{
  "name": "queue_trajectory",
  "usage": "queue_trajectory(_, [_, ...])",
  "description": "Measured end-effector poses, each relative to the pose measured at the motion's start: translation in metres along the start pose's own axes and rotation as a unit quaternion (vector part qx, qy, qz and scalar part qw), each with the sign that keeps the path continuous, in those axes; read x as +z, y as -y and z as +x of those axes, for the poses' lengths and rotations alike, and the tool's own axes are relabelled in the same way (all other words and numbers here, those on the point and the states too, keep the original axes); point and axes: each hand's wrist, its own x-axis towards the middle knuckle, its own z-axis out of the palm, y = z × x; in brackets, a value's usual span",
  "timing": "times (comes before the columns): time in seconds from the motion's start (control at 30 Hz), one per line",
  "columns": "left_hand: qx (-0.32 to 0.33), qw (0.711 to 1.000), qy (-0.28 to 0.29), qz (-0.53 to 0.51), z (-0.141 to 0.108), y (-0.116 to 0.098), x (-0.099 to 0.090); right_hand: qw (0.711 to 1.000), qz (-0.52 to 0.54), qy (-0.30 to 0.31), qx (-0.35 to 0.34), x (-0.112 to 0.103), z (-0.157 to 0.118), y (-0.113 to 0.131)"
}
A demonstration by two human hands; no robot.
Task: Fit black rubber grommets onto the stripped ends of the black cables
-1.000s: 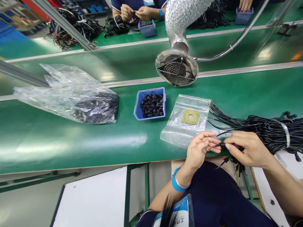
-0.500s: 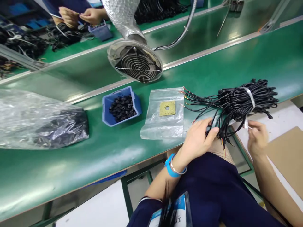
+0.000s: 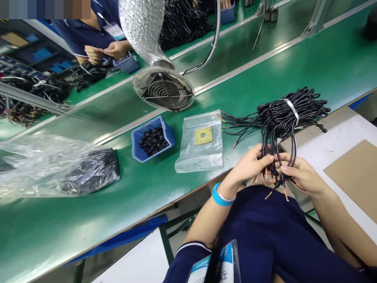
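A bundle of black cables, tied by a white band, lies at the bench's front edge on the right. Some cable ends with bare coloured wires spread left over the bench; others hang down over the edge. My left hand is closed around several hanging cable ends, thumb on top. From the other side, my right hand holds cable ends too, its thumb near a small black fitting. Red, yellow and white wire tips stick out below the fingers.
Left of the bundle, a yellow sponge rests on a clear plastic bag. A blue bin holds small black parts. Further left lies a large plastic bag. A fume-hood fan hangs above; a co-worker's hands are across the partition.
My right hand has moved left from the white strip to the hanging cable ends, and now grips them beside my left hand. The camera view has shifted somewhat.
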Motion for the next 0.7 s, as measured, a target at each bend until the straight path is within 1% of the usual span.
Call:
queue_trajectory(0.03, [-0.020, 0.995, 0.021, -0.094, 0.001, 0.003, -0.001, 1.000, 0.019, 0.007, 0.009, -0.001, 0.000, 0.002])
queue_trajectory(0.07, [-0.043, 0.984, 0.046, -0.170, 0.003, 0.006, -0.003, 0.999, 0.039, 0.015, 0.019, -0.001, -0.001, 0.005])
queue_trajectory(0.13, [-0.085, 0.958, 0.091, -0.259, 0.005, 0.007, -0.009, 0.996, 0.071, 0.028, 0.037, -0.001, -0.002, 0.009])
queue_trajectory(0.23, [-0.122, 0.935, 0.135, -0.306, 0.007, 0.005, -0.020, 0.994, 0.096, 0.032, 0.052, 0.001, -0.004, 0.015])
queue_trajectory(0.37, [-0.136, 0.909, 0.175, -0.352, 0.009, 0.009, -0.030, 0.989, 0.127, 0.035, 0.071, 0.002, -0.006, 0.020])
queue_trajectory(0.47, [-0.145, 0.891, 0.183, -0.390, 0.009, 0.014, -0.030, 0.988, 0.134, 0.034, 0.067, 0.002, -0.006, 0.020])
queue_trajectory(0.53, [-0.152, 0.878, 0.175, -0.419, 0.009, 0.017, -0.028, 0.992, 0.112, 0.025, 0.049, 0.001, -0.006, 0.019])
queue_trajectory(0.6, [-0.154, 0.865, 0.168, -0.446, 0.008, 0.018, -0.025, 0.997, 0.066, 0.024, 0.025, -0.001, -0.004, 0.018])
queue_trajectory(0.7, [-0.156, 0.850, 0.156, -0.479, 0.004, 0.019, -0.020, 0.999, -0.032, 0.038, -0.020, -0.004, -0.001, 0.020])
